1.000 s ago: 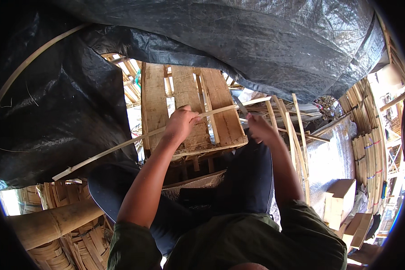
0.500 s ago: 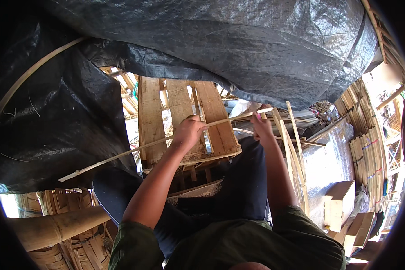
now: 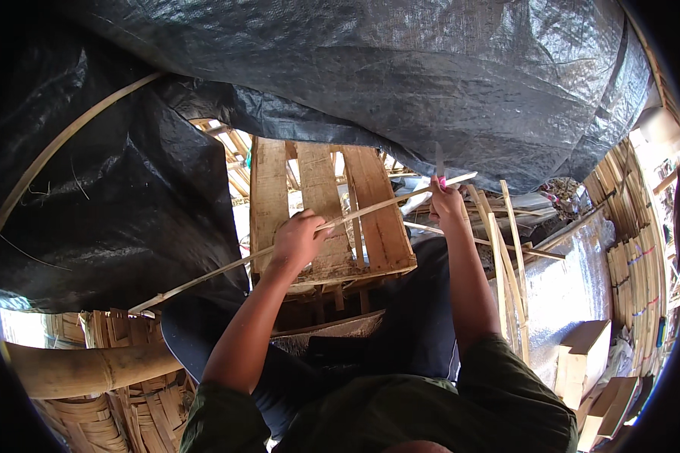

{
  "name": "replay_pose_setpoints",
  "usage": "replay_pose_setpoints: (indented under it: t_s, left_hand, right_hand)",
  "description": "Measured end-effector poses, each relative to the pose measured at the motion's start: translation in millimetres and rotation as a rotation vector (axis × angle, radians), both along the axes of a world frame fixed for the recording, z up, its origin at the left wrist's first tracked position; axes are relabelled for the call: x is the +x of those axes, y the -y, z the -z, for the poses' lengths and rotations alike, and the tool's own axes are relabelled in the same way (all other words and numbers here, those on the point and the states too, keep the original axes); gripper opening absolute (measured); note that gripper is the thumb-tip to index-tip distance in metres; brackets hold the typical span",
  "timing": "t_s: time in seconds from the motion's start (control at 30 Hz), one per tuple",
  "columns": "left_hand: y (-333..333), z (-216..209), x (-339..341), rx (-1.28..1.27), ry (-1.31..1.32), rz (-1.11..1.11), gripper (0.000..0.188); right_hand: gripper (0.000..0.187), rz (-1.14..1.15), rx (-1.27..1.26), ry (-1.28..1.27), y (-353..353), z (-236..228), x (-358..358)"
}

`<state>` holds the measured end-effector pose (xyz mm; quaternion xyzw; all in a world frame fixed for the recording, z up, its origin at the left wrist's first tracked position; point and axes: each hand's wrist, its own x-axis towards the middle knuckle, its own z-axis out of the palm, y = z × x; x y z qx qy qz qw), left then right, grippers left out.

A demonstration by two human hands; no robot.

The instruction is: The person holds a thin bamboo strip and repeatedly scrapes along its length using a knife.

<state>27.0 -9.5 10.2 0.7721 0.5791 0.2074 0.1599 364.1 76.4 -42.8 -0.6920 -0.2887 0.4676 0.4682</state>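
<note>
A long, thin bamboo strip [image 3: 389, 202] slants across in front of me, its low end by the black sheet on the left and its high end at the right. My left hand [image 3: 298, 238] is closed around its middle, over the wooden bench. Near the strip's right end, my right hand [image 3: 447, 204] grips a knife [image 3: 440, 161] with a pink part at the handle and its blade pointing up. The strip passes against or just beside that hand; the exact contact cannot be made out. Beneath both hands stands the slatted wooden bench [image 3: 323, 249], close to my knees.
Black plastic sheeting [image 3: 461, 90] hangs across the top and left. Several upright bamboo strips [image 3: 508, 257] lean by my right leg. Bundled strips [image 3: 636, 279] and a cardboard box [image 3: 585, 351] are at the right. A thick bamboo pole [image 3: 91, 370] lies lower left.
My left hand has slid leftward and down along the strip. My right hand has risen slightly, and the knife blade now shows pointing up. The whole view has shifted a little.
</note>
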Motion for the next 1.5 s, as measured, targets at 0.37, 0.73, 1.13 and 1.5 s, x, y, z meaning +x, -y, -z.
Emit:
replay_pose_setpoints:
  t_s: [0.37,0.73,1.13,1.5]
  left_hand:
    - [2,9,-9,0.076,0.051,0.115,0.021]
    - [-5,12,2,0.021,0.056,0.036,0.020]
    - [-4,18,11,-0.002,0.040,0.025,0.027]
    - [-4,18,14,0.023,0.060,0.015,0.027]
  right_hand:
    - [0.046,-0.162,0.068,0.232,22,21,47]
    - [0.047,-0.209,0.020,0.540,24,11,2]
    - [0.039,-0.145,0.108,0.765,23,23,5]
    - [0.047,-0.118,0.352,0.821,35,33,-11]
